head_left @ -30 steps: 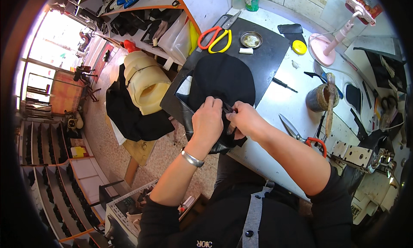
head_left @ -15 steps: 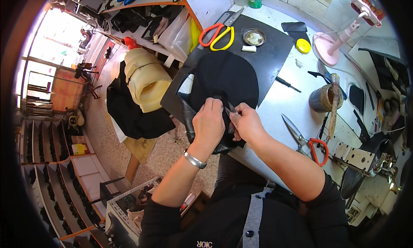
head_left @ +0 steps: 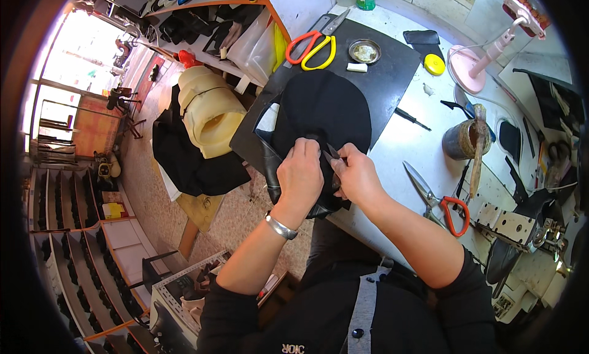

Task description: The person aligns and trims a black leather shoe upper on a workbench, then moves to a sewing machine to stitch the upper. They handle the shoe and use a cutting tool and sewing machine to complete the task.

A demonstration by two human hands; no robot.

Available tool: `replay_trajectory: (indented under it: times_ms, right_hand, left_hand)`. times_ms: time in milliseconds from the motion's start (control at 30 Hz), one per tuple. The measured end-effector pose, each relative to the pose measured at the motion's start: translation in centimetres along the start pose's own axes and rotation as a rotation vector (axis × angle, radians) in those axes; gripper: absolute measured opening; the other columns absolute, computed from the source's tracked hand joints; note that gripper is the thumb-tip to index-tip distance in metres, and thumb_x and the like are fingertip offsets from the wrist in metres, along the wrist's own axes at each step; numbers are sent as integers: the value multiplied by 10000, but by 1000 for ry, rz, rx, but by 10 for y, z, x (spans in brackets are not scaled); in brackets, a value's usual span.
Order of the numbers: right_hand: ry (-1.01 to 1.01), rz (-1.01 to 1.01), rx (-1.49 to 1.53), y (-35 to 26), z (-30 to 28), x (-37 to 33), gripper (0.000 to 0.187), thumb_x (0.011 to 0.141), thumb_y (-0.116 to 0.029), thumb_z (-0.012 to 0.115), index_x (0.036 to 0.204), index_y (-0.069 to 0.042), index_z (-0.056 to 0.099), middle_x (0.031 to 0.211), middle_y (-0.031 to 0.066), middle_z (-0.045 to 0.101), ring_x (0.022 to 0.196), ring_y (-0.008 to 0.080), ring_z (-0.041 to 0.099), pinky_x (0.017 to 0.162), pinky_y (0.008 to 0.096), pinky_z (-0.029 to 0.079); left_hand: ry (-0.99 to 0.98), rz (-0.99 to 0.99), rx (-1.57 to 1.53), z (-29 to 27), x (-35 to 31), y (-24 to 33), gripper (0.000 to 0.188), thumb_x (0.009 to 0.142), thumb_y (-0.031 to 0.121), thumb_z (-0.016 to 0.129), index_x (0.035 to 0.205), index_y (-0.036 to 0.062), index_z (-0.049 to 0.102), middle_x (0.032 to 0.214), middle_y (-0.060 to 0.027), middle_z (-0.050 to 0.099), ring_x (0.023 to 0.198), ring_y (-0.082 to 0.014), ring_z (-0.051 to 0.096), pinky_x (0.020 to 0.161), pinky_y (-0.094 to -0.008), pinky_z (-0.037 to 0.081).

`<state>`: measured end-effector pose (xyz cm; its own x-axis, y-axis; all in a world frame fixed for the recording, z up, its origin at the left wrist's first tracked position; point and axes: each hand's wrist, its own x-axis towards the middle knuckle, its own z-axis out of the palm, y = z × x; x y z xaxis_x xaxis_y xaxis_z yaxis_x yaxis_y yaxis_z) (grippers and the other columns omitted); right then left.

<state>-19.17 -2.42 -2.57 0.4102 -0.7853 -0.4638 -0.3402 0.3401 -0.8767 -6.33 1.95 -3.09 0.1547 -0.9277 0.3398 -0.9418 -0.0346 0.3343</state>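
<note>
On my feed, left hand rests on black cloth, fingers together, any pinch hidden; right hand pinches a pointed blade. The cloth spreads toward twelve o'clock. I'd hold it taut, tip clear of fingers.

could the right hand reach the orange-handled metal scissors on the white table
Probably yes: only bare white tabletop separates the scissors from the right hand, which holds a dark, pointed tool.

Rounded black cloth lies in the frame's upper middle. A pointed blade slants over its lower part.
</note>
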Motion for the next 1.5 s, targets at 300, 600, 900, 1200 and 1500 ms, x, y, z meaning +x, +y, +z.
replay_trajectory:
  times_ms: [300,600,900,1200,1500]
  right_hand:
    - [-54,36,-20,-13,-7,-1,174,957,-119,531,1009,46,513,700,165,593,537,279,632,455,366,525]
    - [-40,69,7,-13,-7,-3,183,956,-121,527,1018,51,518,661,169,592,531,288,628,452,371,521]
    - [-43,42,-15,-11,-8,-1,124,957,-101,529,984,11,483,645,79,536,495,181,555,425,307,497]
    - [-139,-17,-121,-12,-14,1,169,922,-87,548,984,69,532,732,226,638,551,325,652,475,408,507]
    - [-85,92,42,-16,-12,9,194,923,-98,568,989,80,529,705,199,630,513,291,640,449,368,514]
  left_hand:
    - [-148,96,86,-9,7,1,102,823,48,603,909,52,549,896,-107,544,799,-293,616,639,-393,508]
    - [-115,147,138,-3,6,2,93,813,37,596,890,41,546,906,-107,539,795,-286,619,634,-374,516]
    - [-85,54,-39,-5,10,-9,68,847,71,615,885,51,562,877,-104,555,714,-307,619,619,-405,503]
    - [-21,58,-31,-4,7,-3,64,819,36,633,844,50,576,861,-93,578,710,-311,616,610,-394,497]
    - [-19,68,-4,-2,5,-4,67,828,35,622,864,49,568,872,-96,574,721,-303,618,614,-390,498]
